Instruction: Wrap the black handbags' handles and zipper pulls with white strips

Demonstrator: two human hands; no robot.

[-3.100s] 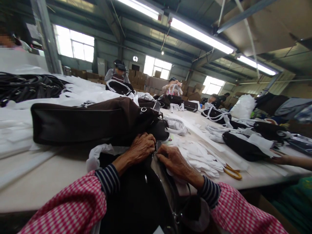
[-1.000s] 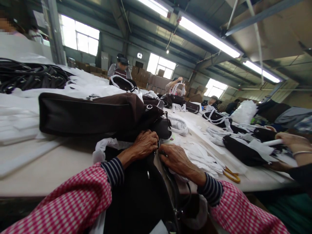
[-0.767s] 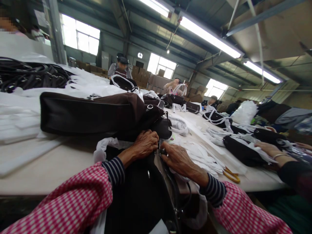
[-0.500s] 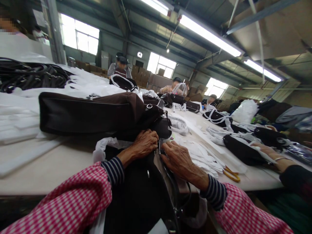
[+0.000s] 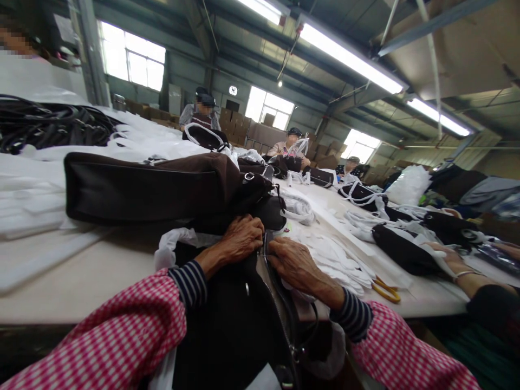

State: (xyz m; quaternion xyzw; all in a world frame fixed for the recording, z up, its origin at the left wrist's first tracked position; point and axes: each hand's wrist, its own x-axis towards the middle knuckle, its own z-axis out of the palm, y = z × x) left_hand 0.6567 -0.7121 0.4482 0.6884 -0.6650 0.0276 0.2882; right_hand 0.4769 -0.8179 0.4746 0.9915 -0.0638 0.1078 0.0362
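Note:
A black handbag (image 5: 227,319) rests at the table's front edge, its long zipper (image 5: 280,314) partly parted and a lighter lining showing inside. My left hand (image 5: 242,238) is closed on the bag's far end, fingers curled over the edge left of the zipper. Across the opening, my right hand (image 5: 294,265) grips the other edge, thumb and fingers pinched together near the zipper's far end. My fingertips hide what exactly they pinch. White wrapping (image 5: 179,244) covers a handle beside my left forearm. Just beyond my hands, a dark brown bag (image 5: 146,192) lies on its side.
Yellow-handled scissors (image 5: 385,291) lie right of white paper pieces (image 5: 329,260). A co-worker's hand (image 5: 444,257) touches another black bag (image 5: 400,249) at right. Black straps (image 5: 52,127) are heaped at far left. Other people sit across the table.
My right hand and forearm have shifted slightly left and toward the zipper. My left hand stays put. The co-worker's arm at right has moved a little.

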